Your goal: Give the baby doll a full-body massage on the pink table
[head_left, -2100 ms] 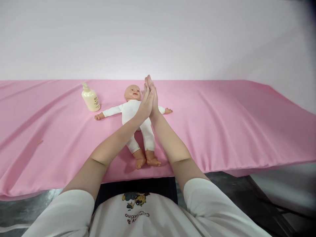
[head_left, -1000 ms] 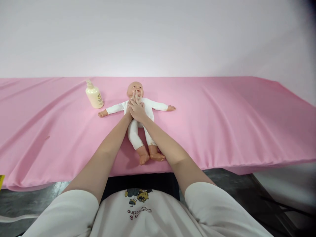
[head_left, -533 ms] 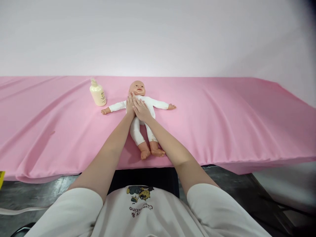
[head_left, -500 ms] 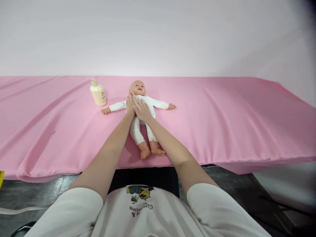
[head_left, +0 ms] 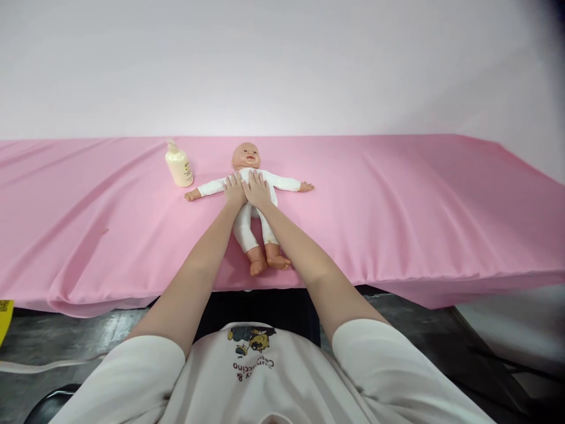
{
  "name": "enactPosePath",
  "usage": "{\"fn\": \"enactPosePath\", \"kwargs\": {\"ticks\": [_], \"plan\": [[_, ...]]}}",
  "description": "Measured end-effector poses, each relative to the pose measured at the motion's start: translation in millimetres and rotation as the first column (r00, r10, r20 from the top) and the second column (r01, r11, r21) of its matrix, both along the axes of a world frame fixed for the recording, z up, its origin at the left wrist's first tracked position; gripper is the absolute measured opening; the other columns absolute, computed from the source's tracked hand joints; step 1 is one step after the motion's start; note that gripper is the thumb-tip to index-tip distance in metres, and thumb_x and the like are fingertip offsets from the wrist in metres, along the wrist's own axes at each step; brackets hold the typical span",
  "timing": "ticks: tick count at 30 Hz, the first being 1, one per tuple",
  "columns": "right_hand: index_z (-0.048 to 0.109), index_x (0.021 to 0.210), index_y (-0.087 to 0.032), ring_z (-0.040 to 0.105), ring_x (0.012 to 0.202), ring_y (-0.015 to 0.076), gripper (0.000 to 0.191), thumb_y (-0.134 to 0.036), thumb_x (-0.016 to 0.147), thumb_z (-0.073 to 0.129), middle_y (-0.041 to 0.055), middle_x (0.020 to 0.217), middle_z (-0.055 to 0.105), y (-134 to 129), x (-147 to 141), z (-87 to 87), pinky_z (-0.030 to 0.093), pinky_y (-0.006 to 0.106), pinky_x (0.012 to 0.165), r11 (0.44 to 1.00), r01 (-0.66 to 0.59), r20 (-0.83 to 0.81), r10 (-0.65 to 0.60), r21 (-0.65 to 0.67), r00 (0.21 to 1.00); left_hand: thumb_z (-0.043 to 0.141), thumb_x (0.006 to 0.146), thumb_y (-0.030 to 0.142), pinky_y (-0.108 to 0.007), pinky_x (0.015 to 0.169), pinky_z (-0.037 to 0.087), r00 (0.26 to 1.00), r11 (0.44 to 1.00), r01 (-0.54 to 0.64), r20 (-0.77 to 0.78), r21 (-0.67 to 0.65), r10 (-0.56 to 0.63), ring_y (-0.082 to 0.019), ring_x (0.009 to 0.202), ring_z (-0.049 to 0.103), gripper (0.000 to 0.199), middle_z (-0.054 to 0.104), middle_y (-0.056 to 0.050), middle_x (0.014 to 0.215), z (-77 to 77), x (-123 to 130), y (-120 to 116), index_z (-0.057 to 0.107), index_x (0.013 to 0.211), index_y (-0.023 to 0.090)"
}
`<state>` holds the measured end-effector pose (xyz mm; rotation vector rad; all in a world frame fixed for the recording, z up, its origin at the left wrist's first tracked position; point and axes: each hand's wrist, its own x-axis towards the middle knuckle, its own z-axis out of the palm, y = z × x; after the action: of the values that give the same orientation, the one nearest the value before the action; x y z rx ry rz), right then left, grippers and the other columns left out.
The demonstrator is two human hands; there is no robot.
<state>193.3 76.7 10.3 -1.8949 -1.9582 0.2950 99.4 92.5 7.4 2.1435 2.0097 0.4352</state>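
Observation:
A baby doll [head_left: 245, 156] in a white body suit lies on its back, head toward the wall, arms spread and bare feet toward me. My left hand [head_left: 235, 190] rests flat on one side of its chest, fingers stretched toward the shoulder. Beside it, my right hand [head_left: 257, 188] lies flat on the middle and other side of the chest, fingers apart. The two hands meet near the wrists and hide much of the doll's trunk. Neither hand grips anything.
A cream pump bottle [head_left: 179, 165] stands left of the doll, near its outstretched hand. Pink cloth [head_left: 397, 206] covers the table, with folds at the left and along the front edge. Behind it rises a white wall [head_left: 282, 65]. Something yellow [head_left: 5, 318] shows at the left edge.
My hands have drawn apart at the fingertips; the left has slid down from near the doll's neck, and the right has shifted slightly right. The view has moved slightly.

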Motion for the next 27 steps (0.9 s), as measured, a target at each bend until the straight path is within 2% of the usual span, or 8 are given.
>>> {"fn": "enactPosePath", "kwargs": {"ticks": [4,8,12,17,20,23,27], "plan": [[0.024,0.171,-0.011,0.016,0.167,0.0331,0.069,-0.045,0.111,0.027,0.0118,0.179,0.016,4,1,0.8,0.017,0.055,0.135,1.000,0.001,-0.014,-0.001,-0.014,1.000,0.038,0.106,0.045,-0.055,0.134,0.026,1.000,1.000,0.012,-0.003,-0.013,-0.012,-0.037,0.166,0.019,0.075,0.022,-0.014,0.178,3.8,2,-11,0.020,0.171,0.012],[0.030,0.170,-0.022,0.011,0.168,0.0349,0.064,-0.046,0.111,0.034,0.0055,0.180,0.016,9,5,1.7,0.013,0.060,0.134,0.997,-0.073,0.000,0.073,-0.026,0.997,0.045,0.103,0.048,-0.057,0.134,0.025,1.000,1.000,0.004,-0.018,-0.028,-0.004,-0.038,0.167,0.016,0.079,0.017,-0.012,0.179,8.3,4,-17,0.020,0.172,0.018],[0.034,0.169,-0.026,0.007,0.168,0.0320,0.060,-0.045,0.112,0.033,0.0025,0.180,0.018,14,13,2.5,0.009,0.062,0.134,0.982,-0.190,0.004,0.190,-0.023,0.982,0.042,0.103,0.042,-0.057,0.136,0.016,0.996,0.999,0.054,-0.064,0.001,-0.053,-0.033,0.168,0.013,0.078,0.018,-0.013,0.179,10.4,5,-20,0.020,0.171,0.013],[0.036,0.168,-0.025,0.011,0.168,0.0274,0.061,-0.042,0.110,0.033,0.0001,0.178,0.022,23,29,-1.5,0.011,0.057,0.135,0.961,-0.277,0.034,0.277,0.002,0.960,0.039,0.102,0.035,-0.050,0.137,0.012,0.978,0.982,0.187,-0.105,0.031,-0.182,-0.032,0.168,0.011,0.080,0.017,-0.022,0.177,8.8,1,-20,0.015,0.168,-0.003],[0.034,0.169,-0.024,0.016,0.168,0.0253,0.061,-0.039,0.109,0.029,0.0028,0.178,0.026,27,35,-5.8,0.017,0.055,0.135,0.970,-0.238,0.041,0.236,0.043,0.971,0.037,0.102,0.030,-0.051,0.137,0.013,0.947,0.954,0.296,-0.143,0.052,-0.286,-0.034,0.168,0.011,0.075,0.016,-0.023,0.177,6.9,-1,-19,0.020,0.167,-0.004],[0.033,0.169,-0.019,0.020,0.167,0.0268,0.063,-0.038,0.110,0.023,0.0060,0.177,0.027,28,35,-8.5,0.021,0.054,0.134,0.984,-0.169,0.032,0.167,0.058,0.985,0.036,0.101,0.024,-0.052,0.136,0.014,0.911,0.914,0.398,-0.149,0.075,-0.385,-0.033,0.167,0.014,0.070,0.019,-0.021,0.177,4.9,-2,-17,0.026,0.166,-0.002],[0.032,0.169,-0.020,0.021,0.166,0.0287,0.063,-0.040,0.110,0.026,0.0042,0.177,0.028,25,33,-9.1,0.021,0.054,0.134,0.995,-0.091,0.003,0.091,0.038,0.996,0.036,0.100,0.023,-0.053,0.136,0.014,0.909,0.908,0.410,-0.120,0.085,-0.399,-0.030,0.167,0.018,0.069,0.024,-0.018,0.176,2.2,-3,-15,0.030,0.166,0.003]]}}
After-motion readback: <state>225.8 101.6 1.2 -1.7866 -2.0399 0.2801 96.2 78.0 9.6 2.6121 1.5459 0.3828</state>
